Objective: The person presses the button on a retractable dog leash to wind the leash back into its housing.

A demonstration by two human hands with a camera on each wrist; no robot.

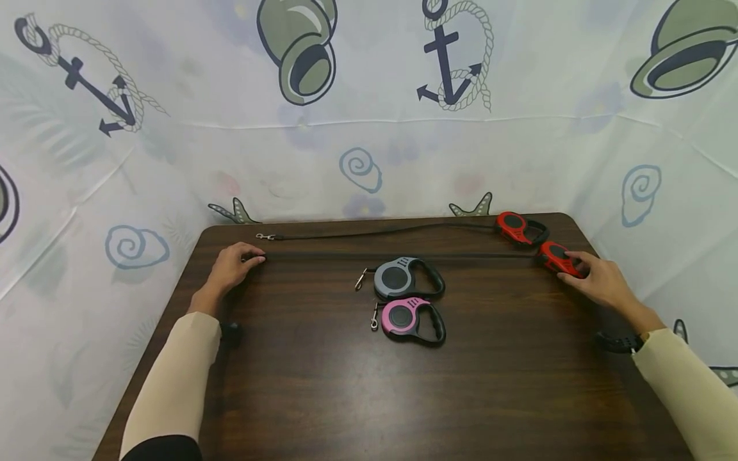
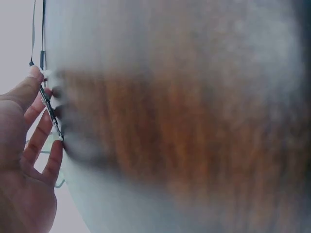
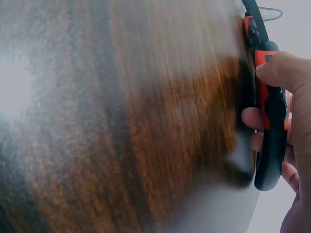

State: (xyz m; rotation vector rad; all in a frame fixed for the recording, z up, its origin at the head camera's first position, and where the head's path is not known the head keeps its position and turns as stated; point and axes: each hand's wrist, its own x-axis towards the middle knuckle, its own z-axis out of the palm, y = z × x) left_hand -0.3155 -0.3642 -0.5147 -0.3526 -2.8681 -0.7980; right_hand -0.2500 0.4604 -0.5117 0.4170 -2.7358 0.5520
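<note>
Grips red leash reel [image 1: 555, 257] with right hand [image 1: 601, 280] near right edge of glossy brown table [image 1: 323, 397]; pinches leash clip [image 2: 52, 114] with left hand [image 1: 228, 267] near left edge. Shows 3 more leashes [image 1: 394, 279] and surrounding white anchor-print cloth [image 1: 369, 70].

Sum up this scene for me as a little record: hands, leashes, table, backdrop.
left hand: pinches the clip of the nearer red retractable leash, strap drawn out
right hand: grips that same leash
farther red retractable leash: lies behind, strap also extended leftward
gray retractable leash: mid-table, between the hands
pink retractable leash: just in front of the gray one
table: dark wood-grain
backdrop cloth: printed anchors, spiral shells
</note>
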